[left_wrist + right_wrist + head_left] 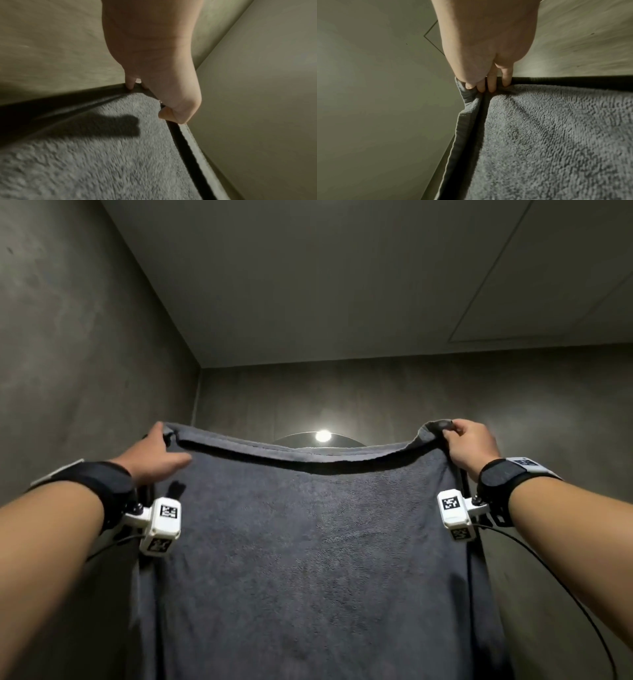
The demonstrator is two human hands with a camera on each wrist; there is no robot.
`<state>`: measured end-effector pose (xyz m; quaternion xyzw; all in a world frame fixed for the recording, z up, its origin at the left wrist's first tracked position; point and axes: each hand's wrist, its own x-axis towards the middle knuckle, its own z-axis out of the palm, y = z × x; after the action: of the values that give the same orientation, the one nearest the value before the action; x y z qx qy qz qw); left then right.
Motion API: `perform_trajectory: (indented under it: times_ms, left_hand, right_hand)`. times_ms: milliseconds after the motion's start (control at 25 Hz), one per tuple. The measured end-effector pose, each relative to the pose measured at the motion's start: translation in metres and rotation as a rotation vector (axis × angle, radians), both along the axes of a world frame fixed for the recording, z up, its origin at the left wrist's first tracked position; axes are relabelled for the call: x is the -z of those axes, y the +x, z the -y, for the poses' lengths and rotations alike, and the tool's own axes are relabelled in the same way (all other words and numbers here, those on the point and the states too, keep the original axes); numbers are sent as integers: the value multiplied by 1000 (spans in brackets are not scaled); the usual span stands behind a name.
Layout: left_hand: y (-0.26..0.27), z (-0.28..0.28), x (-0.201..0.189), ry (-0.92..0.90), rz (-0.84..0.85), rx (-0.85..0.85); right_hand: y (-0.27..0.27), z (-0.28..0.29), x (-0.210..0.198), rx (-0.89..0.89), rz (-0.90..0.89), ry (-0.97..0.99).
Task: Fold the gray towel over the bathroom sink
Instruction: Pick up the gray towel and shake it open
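A dark gray terry towel hangs spread out in front of me, held up high by its two top corners. My left hand pinches the top left corner, thumb on the near face and fingers behind. In the left wrist view the left hand pinches the hem of the towel. My right hand grips the top right corner, bunched in curled fingers. The right wrist view shows the right hand with fingers curled over the edge of the towel. The sink is hidden behind the towel.
Gray concrete-look walls close in on the left and ahead. A round mirror top with a bright light shows just above the towel's edge. A cable trails from the right wrist camera.
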<state>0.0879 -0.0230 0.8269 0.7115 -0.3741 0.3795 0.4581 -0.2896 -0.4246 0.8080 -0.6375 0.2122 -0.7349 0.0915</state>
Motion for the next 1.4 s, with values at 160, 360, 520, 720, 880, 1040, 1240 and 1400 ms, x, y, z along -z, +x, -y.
perform_trajectory:
  times_ms: [160, 360, 520, 720, 880, 1040, 1240, 1400]
  left_hand:
    - [9, 6, 16, -3, 4, -55]
    - [-18, -4, -49, -105, 79, -31]
    - [-9, 3, -23, -149, 8, 62]
    - [1, 27, 56, -487, -246, 277]
    - [-8, 48, 152, -487, -465, 359]
    - [-28, 74, 286, -183, -574, 426]
    - [-73, 86, 434, 415, -496, 414]
    - [-96, 96, 489, 519, -621, 572]
  right_hand:
    - [-7, -11, -7, -4, -23, -7]
    - [-31, -22, -59, 12, 47, -72]
    - [-23, -8, -33, -11, -7, -45]
    - [20, 5, 49, -260, -13, 26]
    - [60, -30, 172, -640, -95, 153]
    - [69, -83, 314, -761, -383, 196]
    - [82, -138, 447, -863, -697, 245]
    - [106, -155, 499, -1012, -767, 408]
